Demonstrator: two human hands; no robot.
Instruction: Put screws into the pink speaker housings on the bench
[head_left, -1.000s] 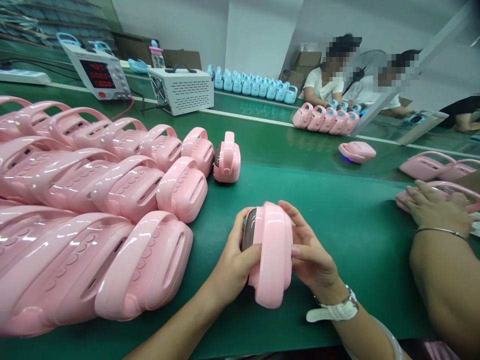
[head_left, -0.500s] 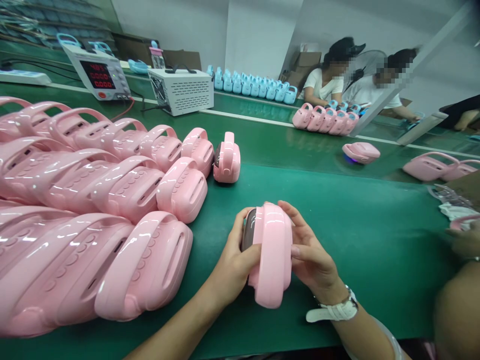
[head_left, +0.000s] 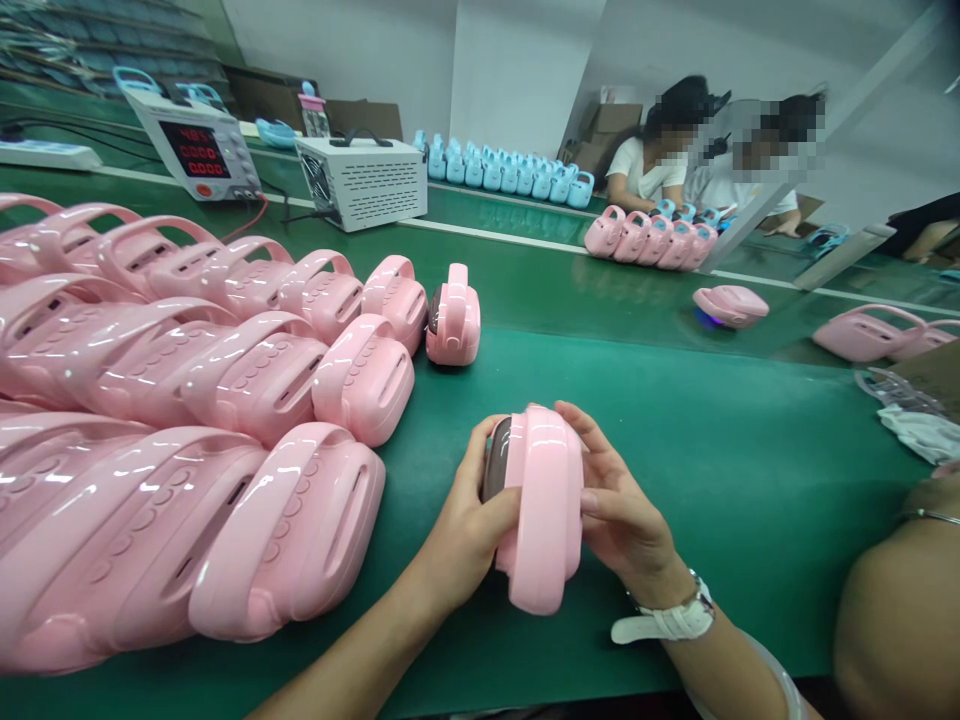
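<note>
Between my two hands is a pink portable speaker (head_left: 544, 510) with a broad carrying handle facing me and a dark front panel on its left. My left hand (head_left: 480, 510) grips the left side, thumb on the pink shell beside the handle and fingers over the dark panel. On the right side, my right hand (head_left: 619, 500) presses its thumb to the shell, with its other fingers behind; part of their contact is hidden. A similar pink speaker (head_left: 454, 320) stands upright on the green table beyond my hands. Rows of pink speakers (head_left: 300, 530) fill the left side.
A power supply with red digits (head_left: 199, 150) and a grey vented box (head_left: 367, 180) stand at the back left. Blue units (head_left: 510, 172) line the far bench. A pink unit glowing blue underneath (head_left: 731, 305) lies on the belt. A co-worker's arm (head_left: 900, 600) is at right.
My hands and the speaker in them hold nearly still. The glowing pink unit and the pink ones near it have shifted slightly right. The co-worker's hand at the right edge has drawn back.
</note>
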